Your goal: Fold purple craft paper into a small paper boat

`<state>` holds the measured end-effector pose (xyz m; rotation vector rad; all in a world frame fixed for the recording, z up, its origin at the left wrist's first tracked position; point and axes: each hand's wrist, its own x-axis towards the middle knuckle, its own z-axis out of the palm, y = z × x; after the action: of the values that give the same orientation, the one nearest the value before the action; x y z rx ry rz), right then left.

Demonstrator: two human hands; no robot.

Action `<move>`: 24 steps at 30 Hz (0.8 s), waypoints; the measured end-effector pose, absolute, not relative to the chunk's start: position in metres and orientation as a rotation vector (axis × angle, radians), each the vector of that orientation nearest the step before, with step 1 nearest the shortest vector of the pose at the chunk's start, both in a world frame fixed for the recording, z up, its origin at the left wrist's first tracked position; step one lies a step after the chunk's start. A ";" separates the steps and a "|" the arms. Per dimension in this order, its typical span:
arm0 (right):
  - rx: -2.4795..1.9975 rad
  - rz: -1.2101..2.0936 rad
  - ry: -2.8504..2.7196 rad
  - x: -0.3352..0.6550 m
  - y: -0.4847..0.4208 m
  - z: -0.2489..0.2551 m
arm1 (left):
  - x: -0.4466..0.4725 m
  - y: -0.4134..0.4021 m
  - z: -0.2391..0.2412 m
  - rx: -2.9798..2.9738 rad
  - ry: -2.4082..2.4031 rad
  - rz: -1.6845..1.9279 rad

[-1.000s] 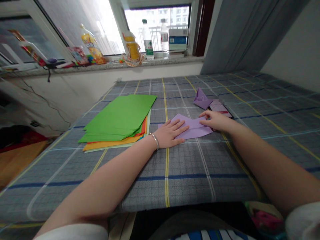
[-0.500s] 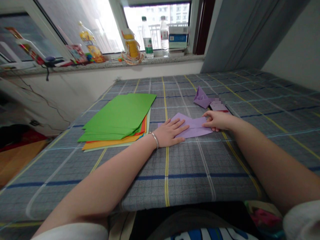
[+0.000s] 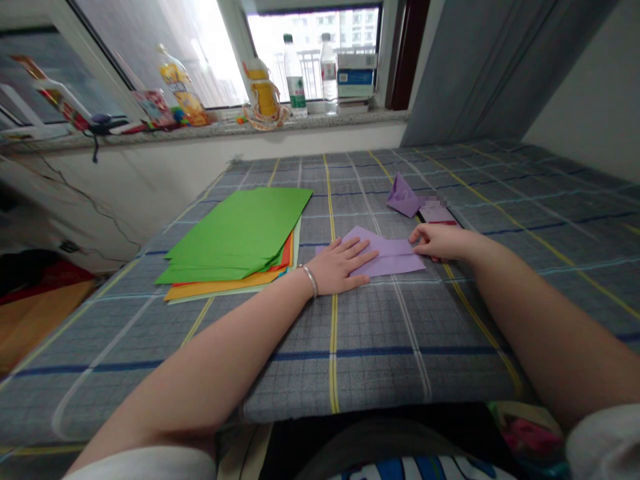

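Observation:
A partly folded sheet of purple paper [image 3: 395, 265] lies flat on the checked cloth in front of me. My left hand [image 3: 343, 265], a silver bangle at its wrist, presses on the paper's left part with fingers spread. At the right end, my right hand [image 3: 434, 241] has its fingertips pinched together on the paper's edge, near a crease running lengthwise. Just beyond that hand stands a folded purple paper piece [image 3: 401, 195] with a pointed top. Next to it lies a phone-like flat object [image 3: 438, 212], partly covered by my right hand.
To the left is a stack of coloured sheets, green paper [image 3: 240, 230] on top with orange and pale ones below. Bottles [image 3: 295, 83], boxes [image 3: 356, 77] and small items line the windowsill behind the cloth-covered surface [image 3: 300, 373].
My right hand has slid slightly to the right along the paper, uncovering more of its right end. My left hand and the paper stay in place.

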<state>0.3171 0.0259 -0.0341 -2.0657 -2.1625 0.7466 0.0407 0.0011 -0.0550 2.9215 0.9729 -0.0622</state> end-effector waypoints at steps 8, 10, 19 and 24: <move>-1.547 0.285 -2.186 0.282 0.013 -0.031 | 0.042 -0.001 -0.054 2.910 0.998 -0.085; -1.496 0.289 -2.306 0.268 0.007 -0.035 | 0.042 0.000 -0.054 2.896 0.996 -0.072; -1.761 0.342 -2.310 0.253 0.015 -0.045 | 0.045 0.010 -0.057 2.720 1.105 0.011; -1.795 0.323 -2.370 0.251 0.022 -0.045 | 0.058 0.015 -0.063 2.613 1.478 0.050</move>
<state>0.2511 0.0221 -0.0447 -1.7946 -2.3701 0.3227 0.0583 0.0151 -0.0627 2.6132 1.4780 0.0500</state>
